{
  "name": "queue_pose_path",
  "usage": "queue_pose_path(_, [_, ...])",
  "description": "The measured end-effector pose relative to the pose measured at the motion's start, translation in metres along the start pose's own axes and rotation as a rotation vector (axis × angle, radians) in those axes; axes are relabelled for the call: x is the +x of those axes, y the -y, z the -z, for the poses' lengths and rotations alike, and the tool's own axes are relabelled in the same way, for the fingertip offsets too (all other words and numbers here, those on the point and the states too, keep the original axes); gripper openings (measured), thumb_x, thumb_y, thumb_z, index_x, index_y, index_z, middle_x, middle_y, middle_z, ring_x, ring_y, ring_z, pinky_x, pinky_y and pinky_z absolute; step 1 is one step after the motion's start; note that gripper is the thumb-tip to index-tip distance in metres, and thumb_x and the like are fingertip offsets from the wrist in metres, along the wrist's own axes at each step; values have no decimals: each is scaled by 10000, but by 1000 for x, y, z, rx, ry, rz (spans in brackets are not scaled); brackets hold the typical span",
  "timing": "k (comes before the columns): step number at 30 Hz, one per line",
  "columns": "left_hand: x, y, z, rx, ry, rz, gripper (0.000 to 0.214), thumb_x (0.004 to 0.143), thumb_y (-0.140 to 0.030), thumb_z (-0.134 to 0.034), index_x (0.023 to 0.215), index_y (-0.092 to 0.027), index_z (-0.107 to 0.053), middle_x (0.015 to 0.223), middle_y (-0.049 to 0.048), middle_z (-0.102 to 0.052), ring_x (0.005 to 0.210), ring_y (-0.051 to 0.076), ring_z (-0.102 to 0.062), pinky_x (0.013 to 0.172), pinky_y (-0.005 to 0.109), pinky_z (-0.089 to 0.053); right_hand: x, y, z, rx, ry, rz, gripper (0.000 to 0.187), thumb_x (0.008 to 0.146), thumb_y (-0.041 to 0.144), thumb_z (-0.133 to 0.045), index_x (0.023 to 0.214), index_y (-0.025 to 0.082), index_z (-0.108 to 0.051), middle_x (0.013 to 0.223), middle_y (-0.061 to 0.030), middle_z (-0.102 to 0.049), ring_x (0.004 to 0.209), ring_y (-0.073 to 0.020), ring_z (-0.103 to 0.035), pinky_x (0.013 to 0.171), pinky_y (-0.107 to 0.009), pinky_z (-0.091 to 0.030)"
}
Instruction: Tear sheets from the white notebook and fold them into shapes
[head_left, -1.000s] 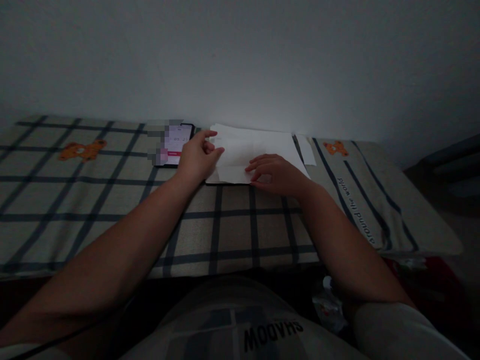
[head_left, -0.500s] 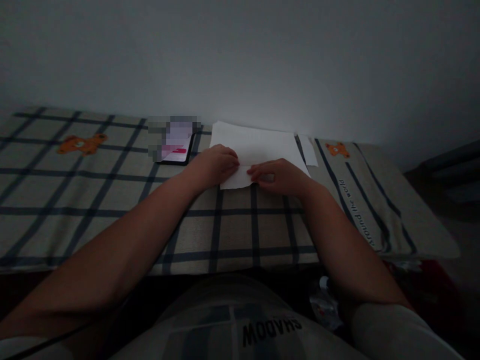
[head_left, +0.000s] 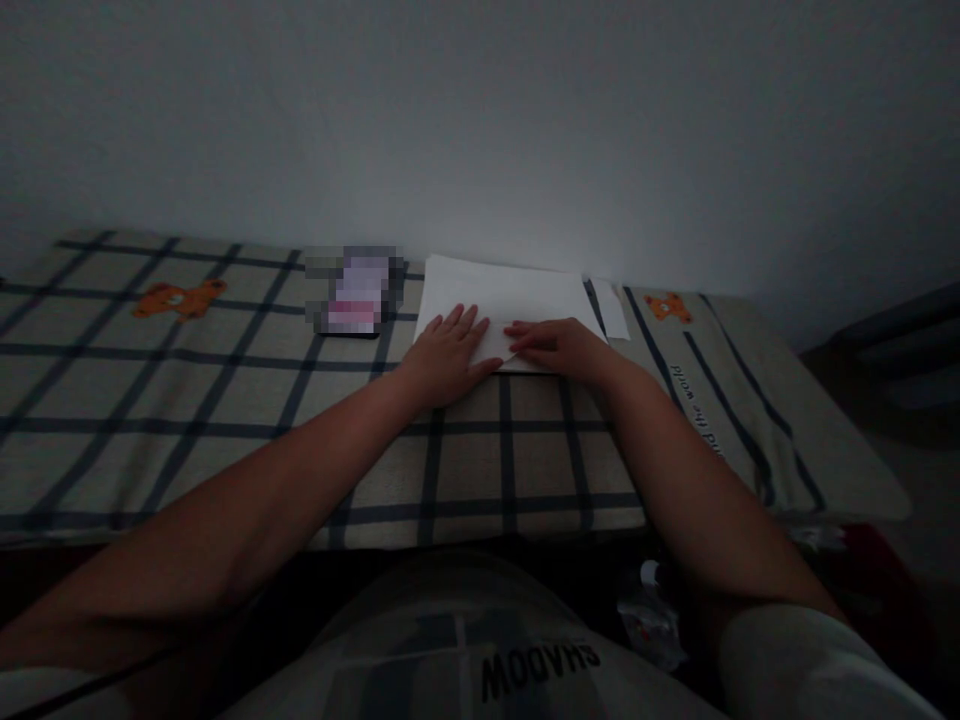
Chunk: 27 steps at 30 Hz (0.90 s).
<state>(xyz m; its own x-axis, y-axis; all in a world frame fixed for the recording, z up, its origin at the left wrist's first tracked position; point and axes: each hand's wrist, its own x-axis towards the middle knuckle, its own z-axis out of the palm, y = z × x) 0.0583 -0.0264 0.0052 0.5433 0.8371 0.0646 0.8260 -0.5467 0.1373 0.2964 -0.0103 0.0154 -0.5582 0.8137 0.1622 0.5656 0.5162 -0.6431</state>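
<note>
A white sheet of paper (head_left: 510,295) lies on a checked cloth (head_left: 225,400) near the wall. My left hand (head_left: 450,352) rests flat on the paper's near left part, fingers stretched out and apart. My right hand (head_left: 559,345) lies on the paper's near edge with its fingers pressed down along the sheet, pointing left toward the left hand. Both hands nearly touch at the fingertips. Neither hand lifts the paper.
A phone (head_left: 352,300) with a lit screen lies left of the paper. A small white paper strip (head_left: 613,308) sits at the sheet's right. The cloth shows orange bear prints (head_left: 176,298). A plain wall rises behind. A plastic bottle (head_left: 649,610) lies below the table edge.
My left hand has moved from the paper's left edge onto the sheet and spread flat. The paper's near part has been pressed down flat. The right hand stays on the near edge.
</note>
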Motion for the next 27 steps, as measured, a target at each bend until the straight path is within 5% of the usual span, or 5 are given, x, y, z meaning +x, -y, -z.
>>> queue_pose_path(5, [-2,5,0,-20,-15,5,809,1013,-594,-332,1553,8,-311,1646,248,-252,1554,319,-192,1253,414,-181,0,-6,2,4,34,31,204,885,242,-683,1050,286,-794,1292,-38,-705,1279,-235,-627,1152,-473,-453])
queue_pose_path(11, [-7,12,8,-21,-56,-56,885,883,-749,-477,1527,-144,-428,1621,207,-350,1506,346,-328,1217,456,-276,-1,-2,1,3,-30,-29,190,898,286,-668,1040,284,-795,1196,-30,-755,1135,-219,-714,1047,-434,-551])
queue_pose_path(17, [-7,17,8,-114,-86,-39,602,969,-592,-435,1282,-125,-651,1562,186,-458,1474,313,-397,1203,436,-330,-3,4,0,-99,-62,-4,226,924,277,-625,1082,267,-787,1129,-42,-779,1075,-237,-737,990,-449,-571])
queue_pose_path(27, [-9,37,17,-249,-13,-148,452,1000,-482,-416,1169,-179,-706,1529,133,-515,1496,261,-369,1199,438,-353,-4,-8,6,87,-65,-61,218,886,366,-656,981,240,-807,1054,-61,-796,1002,-243,-753,935,-409,-582])
